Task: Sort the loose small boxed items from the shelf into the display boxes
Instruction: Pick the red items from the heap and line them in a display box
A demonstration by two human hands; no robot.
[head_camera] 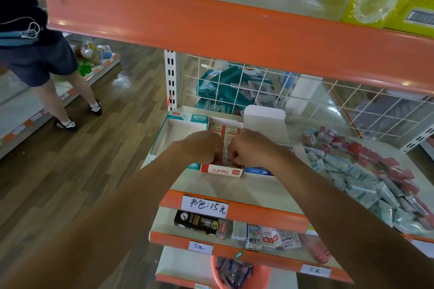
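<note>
A red-and-white display box (222, 171) stands on the middle shelf, with small red-and-white boxed items (231, 129) packed inside. My left hand (200, 146) and my right hand (249, 146) are both fisted over its front half, fingers pressed down among the small boxes; what each holds is hidden. To the left is a teal-edged display box (164, 135), mostly bare inside. To the right, a blue display box (259, 171) has its white lid (264, 116) standing up. A heap of loose teal and red small boxes (366, 171) lies on the shelf at right.
An orange shelf edge (211, 21) overhangs above. A white wire grid (305, 94) backs the shelf. Lower shelves hold packaged goods (200, 223) and handwritten price labels (204, 205). A person in dark shorts (35, 54) stands on the wooden floor at left. An orange bucket (239, 274) sits below.
</note>
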